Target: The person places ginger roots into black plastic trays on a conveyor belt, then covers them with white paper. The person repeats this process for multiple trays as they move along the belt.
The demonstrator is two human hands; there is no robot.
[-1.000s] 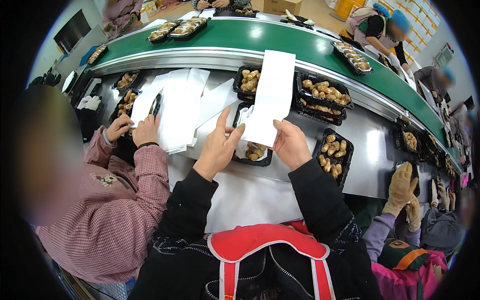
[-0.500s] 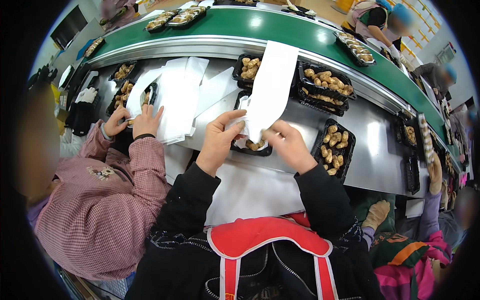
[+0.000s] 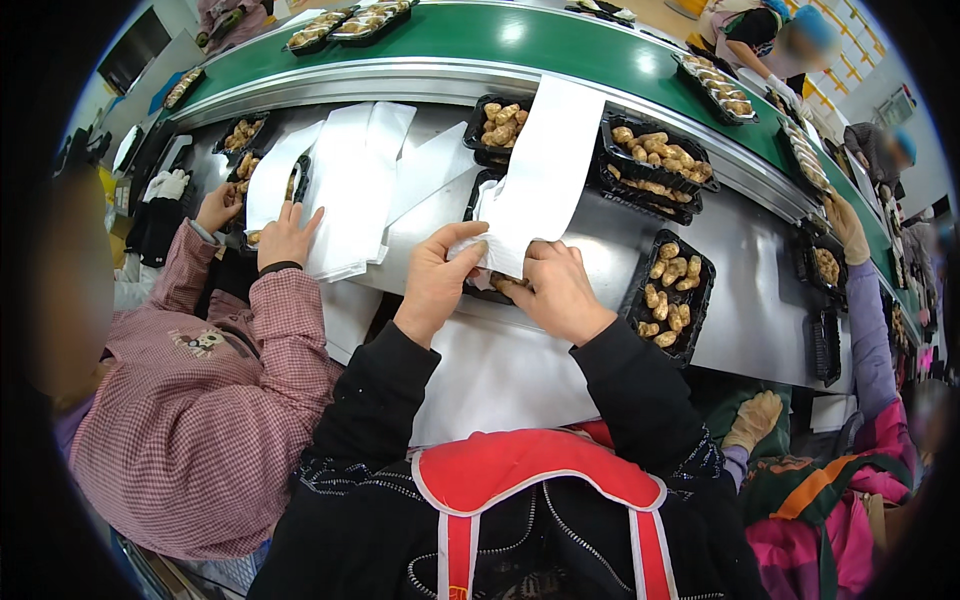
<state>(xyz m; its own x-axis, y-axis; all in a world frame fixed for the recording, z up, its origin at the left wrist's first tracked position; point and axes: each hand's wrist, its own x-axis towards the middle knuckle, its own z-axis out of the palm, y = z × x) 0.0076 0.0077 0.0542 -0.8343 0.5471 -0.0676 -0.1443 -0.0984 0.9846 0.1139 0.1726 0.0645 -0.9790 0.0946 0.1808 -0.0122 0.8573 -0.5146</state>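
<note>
A long white sheet (image 3: 552, 150), thin like paper or film, drapes over a black plastic tray (image 3: 484, 293) in front of me. Thumb and fingers of my left hand (image 3: 436, 280) pinch the sheet's near left edge. My right hand (image 3: 566, 296) is closed on the near right edge, its fingertips down at the tray. A few knobbly tan tubers (image 3: 513, 291) show between my hands; the sheet hides the others. To the right lies an uncovered black tray (image 3: 704, 303) of similar tubers.
Stacked filled trays (image 3: 655, 165) stand behind, below the green conveyor belt (image 3: 445, 40), which carries wrapped packs. White sheets (image 3: 350, 190) lie left, where a co-worker's hands (image 3: 285, 240) work at another tray. A gloved co-worker's hand (image 3: 848, 230) reaches toward the belt at right.
My right hand has moved slightly left and in, from a blurred motion to a grip on the sheet's near edge. The gloved co-worker at right has reached farther toward the belt.
</note>
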